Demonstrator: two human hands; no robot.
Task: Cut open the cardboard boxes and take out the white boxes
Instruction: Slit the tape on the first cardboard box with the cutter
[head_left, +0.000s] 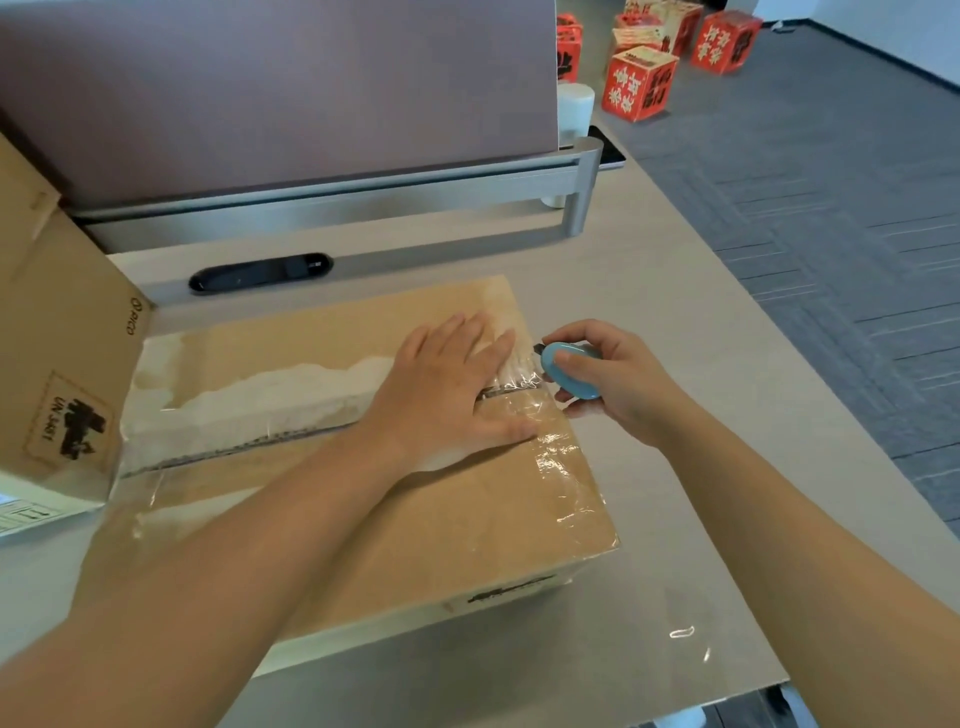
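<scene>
A flat brown cardboard box (395, 525) lies on the desk in front of me, its top seam sealed with clear tape. My left hand (452, 395) presses flat on the box top near the right end of the seam, fingers straight. My right hand (618, 384) grips a small blue box cutter (569, 371) at the box's right edge, its short blade pointing at the taped seam. No white box shows.
A second cardboard box (57, 374) stands at the left, touching the first. A desk divider panel (291, 93) with a grey rail runs along the back. A black oval slot (260, 271) sits in the desk. Several red printed boxes (641, 83) stand on the carpet.
</scene>
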